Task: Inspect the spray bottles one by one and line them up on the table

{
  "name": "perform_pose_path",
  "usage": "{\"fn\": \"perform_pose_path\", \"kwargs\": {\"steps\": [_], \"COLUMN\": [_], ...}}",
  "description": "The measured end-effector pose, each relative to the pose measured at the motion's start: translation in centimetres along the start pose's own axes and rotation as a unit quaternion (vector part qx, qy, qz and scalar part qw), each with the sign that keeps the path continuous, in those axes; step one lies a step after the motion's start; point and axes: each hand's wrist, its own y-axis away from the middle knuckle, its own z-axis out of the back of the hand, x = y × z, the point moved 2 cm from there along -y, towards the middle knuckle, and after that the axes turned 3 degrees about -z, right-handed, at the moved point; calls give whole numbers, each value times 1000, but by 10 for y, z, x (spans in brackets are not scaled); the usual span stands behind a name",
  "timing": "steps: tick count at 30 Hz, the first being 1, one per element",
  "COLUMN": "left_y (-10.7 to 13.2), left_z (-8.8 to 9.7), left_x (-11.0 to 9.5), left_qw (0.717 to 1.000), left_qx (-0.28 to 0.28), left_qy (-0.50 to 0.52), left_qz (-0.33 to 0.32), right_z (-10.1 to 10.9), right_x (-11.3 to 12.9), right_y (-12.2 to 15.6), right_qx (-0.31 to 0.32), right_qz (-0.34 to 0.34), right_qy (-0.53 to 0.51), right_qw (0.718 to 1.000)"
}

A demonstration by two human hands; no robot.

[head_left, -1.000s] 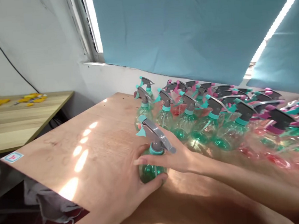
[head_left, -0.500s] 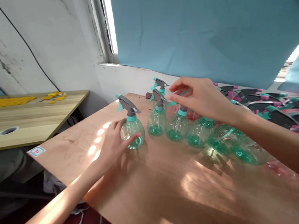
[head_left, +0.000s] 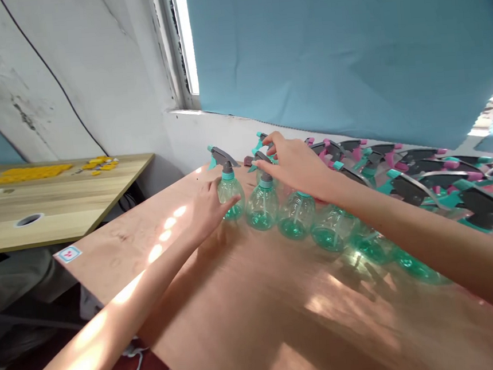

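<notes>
A row of clear green spray bottles with grey-and-teal trigger heads stands on the brown table [head_left: 248, 300]. My left hand [head_left: 208, 210] is closed round the belly of the leftmost bottle [head_left: 230, 187], which stands upright at the row's left end. My right hand [head_left: 299, 166] reaches over the row, with thumb and fingers pinched round the grey trigger head [head_left: 262, 159] of the second bottle [head_left: 262, 209]. Behind it, several more bottles with teal and pink heads [head_left: 405, 179] crowd the table's far right.
A lighter wooden desk [head_left: 37, 212] with yellow pieces [head_left: 29, 172] and a round cable hole stands to the left, across a gap. A small sticker [head_left: 69, 253] marks the table's left corner. A blue curtain [head_left: 338, 50] and white wall close off the back.
My left hand has slid the leftmost bottle away from me into line with the row. My right hand has let go of that bottle's head, lifted, and come down on the second bottle's head.
</notes>
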Motion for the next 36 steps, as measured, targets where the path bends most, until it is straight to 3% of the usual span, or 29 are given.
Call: {"fn": "perform_pose_path", "kwargs": {"steps": [6, 17, 24, 29, 36], "left_y": [-4, 0, 34, 81, 128], "left_z": [-6, -8, 11, 25, 27], "left_x": [-1, -4, -13, -40, -102], "left_qw": [1000, 999, 999, 999, 984], "left_qx": [-8, -13, -45, -14, 123], "left_qy": [-12, -40, -21, 5, 125], "left_qz": [-15, -18, -11, -28, -32], "right_z": [-10, -19, -17, -1, 22], "right_x": [1, -5, 2, 15, 22], "right_y": [-4, -1, 8, 39, 102], "right_qx": [25, 49, 66, 82, 74], "right_qz": [-38, -37, -6, 20, 58], "right_qy": [16, 13, -7, -39, -93], "right_qw": [999, 998, 998, 996, 991]}}
